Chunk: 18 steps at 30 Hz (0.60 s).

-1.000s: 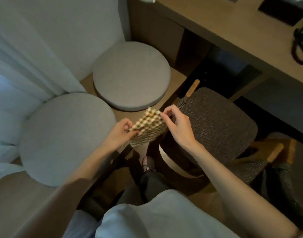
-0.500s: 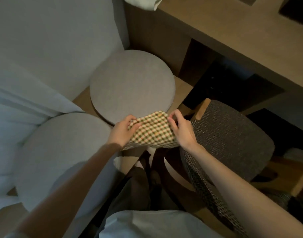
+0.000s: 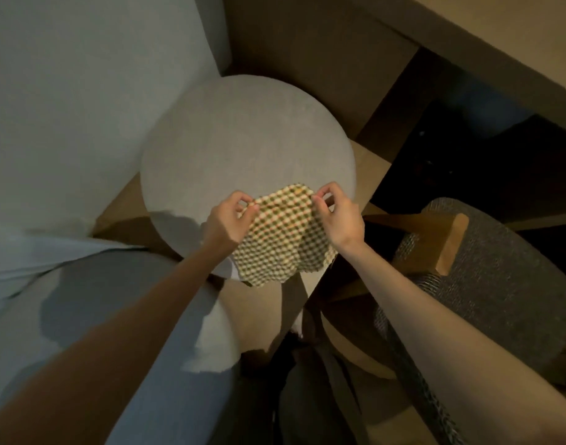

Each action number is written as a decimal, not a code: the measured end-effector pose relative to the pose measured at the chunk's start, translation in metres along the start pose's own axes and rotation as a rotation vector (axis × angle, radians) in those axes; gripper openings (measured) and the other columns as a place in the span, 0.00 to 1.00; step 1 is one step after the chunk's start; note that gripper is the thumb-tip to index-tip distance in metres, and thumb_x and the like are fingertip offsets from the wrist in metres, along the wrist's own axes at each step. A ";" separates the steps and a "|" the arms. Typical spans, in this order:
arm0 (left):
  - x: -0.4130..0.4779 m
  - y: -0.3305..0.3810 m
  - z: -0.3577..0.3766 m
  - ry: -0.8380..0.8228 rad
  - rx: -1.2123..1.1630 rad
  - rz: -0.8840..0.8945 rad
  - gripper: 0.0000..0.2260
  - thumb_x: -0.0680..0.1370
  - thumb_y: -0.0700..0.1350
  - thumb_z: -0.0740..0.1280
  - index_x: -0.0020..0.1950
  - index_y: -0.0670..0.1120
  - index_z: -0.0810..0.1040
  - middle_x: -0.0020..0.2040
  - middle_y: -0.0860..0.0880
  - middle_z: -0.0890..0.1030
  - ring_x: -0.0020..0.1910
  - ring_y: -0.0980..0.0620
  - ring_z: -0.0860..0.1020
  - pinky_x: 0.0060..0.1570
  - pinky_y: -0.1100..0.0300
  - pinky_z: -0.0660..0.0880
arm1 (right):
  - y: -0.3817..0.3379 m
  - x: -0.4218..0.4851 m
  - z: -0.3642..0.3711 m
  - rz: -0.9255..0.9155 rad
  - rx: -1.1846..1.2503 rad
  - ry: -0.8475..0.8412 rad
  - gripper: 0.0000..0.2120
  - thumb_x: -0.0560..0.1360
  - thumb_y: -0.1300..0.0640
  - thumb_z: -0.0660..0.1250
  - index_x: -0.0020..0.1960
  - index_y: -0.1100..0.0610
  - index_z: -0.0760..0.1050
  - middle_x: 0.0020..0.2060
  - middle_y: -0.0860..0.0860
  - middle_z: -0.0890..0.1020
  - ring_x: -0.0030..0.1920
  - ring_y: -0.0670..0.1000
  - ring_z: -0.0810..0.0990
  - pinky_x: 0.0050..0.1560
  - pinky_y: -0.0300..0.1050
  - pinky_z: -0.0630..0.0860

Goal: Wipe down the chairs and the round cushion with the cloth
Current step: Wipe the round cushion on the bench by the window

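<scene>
- Pinching the checked cloth (image 3: 280, 232) along its upper edge, with the left hand (image 3: 225, 220) at the cloth's 10 o'clock corner and the right hand (image 3: 337, 216) at its 2 o'clock corner. Thumb and forefinger of each closed on the fabric, remaining fingers loosely curled.
- Holding it stretched between the two pinches and hanging loose toward 6 o'clock, probably to open it flat and bring a broad face to the surface.
- Hovering over the 5 o'clock rim of the round cushion (image 3: 243, 142); cannot tell whether touching it or just above.
- Likely meant for that grey cushion first, as the nearest surface under the hands. Judging by the two-handed pinch, no wiping stroke yet.
- Leaving for later, at a guess, the dark woven chair (image 3: 500, 284) at 4 o'clock of the cloth, with its wooden arm (image 3: 435, 239) near the right wrist, and a second grey round seat (image 3: 98, 332) at 8 o'clock, under the left forearm.
- Backed at 1 o'clock by a wooden desk (image 3: 516, 33).
- No brand, label or readable writing anywhere; only the cloth's green-and-orange check.
</scene>
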State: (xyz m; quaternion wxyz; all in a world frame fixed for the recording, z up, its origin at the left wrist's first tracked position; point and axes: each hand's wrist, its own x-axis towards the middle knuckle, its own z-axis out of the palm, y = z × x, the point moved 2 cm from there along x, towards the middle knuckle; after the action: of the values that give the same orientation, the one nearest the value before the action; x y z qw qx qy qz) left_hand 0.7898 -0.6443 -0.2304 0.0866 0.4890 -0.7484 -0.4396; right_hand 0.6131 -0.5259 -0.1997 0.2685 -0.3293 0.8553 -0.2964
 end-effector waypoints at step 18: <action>0.060 -0.115 0.017 -0.041 0.420 -0.081 0.25 0.82 0.51 0.55 0.78 0.55 0.50 0.79 0.47 0.42 0.76 0.39 0.37 0.72 0.36 0.41 | 0.061 0.063 0.161 -0.235 -0.611 -0.023 0.36 0.75 0.33 0.54 0.77 0.50 0.54 0.66 0.58 0.66 0.61 0.58 0.65 0.60 0.53 0.62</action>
State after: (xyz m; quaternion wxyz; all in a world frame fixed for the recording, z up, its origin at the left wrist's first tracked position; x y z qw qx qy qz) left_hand 0.8251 -0.6986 -0.3441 -0.0501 0.5170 -0.8048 -0.2871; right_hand 0.6533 -0.5874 -0.3672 0.1309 -0.4947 0.8576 -0.0511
